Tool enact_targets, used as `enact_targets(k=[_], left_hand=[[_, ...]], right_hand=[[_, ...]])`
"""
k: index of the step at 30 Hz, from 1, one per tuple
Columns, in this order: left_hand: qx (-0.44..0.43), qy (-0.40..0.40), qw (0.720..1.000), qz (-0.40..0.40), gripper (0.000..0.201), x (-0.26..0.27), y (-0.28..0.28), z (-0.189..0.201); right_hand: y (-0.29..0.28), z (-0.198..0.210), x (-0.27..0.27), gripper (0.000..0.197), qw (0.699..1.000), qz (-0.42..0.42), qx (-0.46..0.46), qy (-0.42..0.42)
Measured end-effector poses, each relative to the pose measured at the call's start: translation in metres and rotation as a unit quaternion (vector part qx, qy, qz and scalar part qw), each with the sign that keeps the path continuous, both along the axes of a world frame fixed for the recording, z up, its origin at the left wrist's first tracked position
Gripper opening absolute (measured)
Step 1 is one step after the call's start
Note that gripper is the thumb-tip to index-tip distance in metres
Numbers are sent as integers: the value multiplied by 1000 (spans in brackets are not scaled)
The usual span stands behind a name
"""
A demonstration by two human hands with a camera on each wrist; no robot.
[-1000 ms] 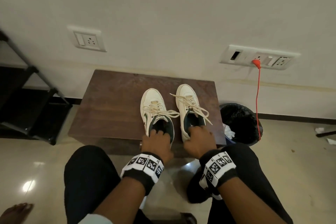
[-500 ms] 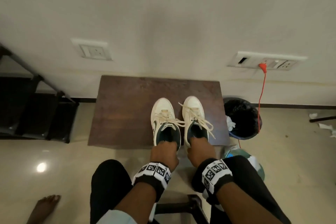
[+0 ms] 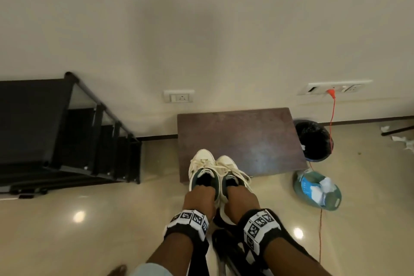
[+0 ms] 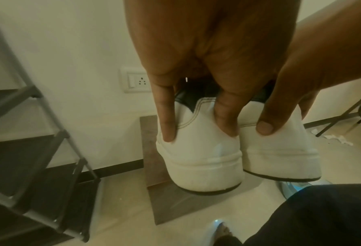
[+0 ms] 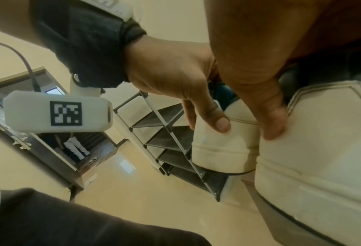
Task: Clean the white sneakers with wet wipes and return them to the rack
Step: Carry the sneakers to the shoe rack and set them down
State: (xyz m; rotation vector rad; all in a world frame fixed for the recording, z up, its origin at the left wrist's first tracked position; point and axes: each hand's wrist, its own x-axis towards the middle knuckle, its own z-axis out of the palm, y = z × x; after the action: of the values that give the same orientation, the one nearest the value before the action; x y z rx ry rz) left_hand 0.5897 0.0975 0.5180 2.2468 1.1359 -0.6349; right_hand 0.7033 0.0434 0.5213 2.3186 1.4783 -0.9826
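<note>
Above the near edge of the brown wooden board (image 3: 257, 141), we hold both white sneakers side by side and touching, clear of the floor, toes pointing toward the wall. Our left hand (image 3: 200, 198) grips the left sneaker (image 3: 202, 171) at its heel, fingers tucked into the dark collar and a thumb pressed on the white back, as the left wrist view shows. Our right hand (image 3: 240, 200) holds the right sneaker (image 3: 233, 169) the same way, thumb on the heel. To our left, well apart, stands the black rack (image 3: 67, 136) against the wall. On our right, a dark bin (image 3: 314, 140) sits beside the board, and a wet wipes pack (image 3: 317, 189) lies on the floor.
</note>
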Motion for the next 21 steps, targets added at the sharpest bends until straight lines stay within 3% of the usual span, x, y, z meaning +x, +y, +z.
enact_targets(k=[11,15,21], left_hand=[[-2,36,993,110,26,-134,14,26],[-6,32,987,157,31,-199,7,28],[10,18,986,166,29,-320,-1,38]], right_hand=[[39,18,-112,29,993,118,3,18],[40,34,-173,32,987,158,35,21],[37,51,-299,43,980,175,93,32]])
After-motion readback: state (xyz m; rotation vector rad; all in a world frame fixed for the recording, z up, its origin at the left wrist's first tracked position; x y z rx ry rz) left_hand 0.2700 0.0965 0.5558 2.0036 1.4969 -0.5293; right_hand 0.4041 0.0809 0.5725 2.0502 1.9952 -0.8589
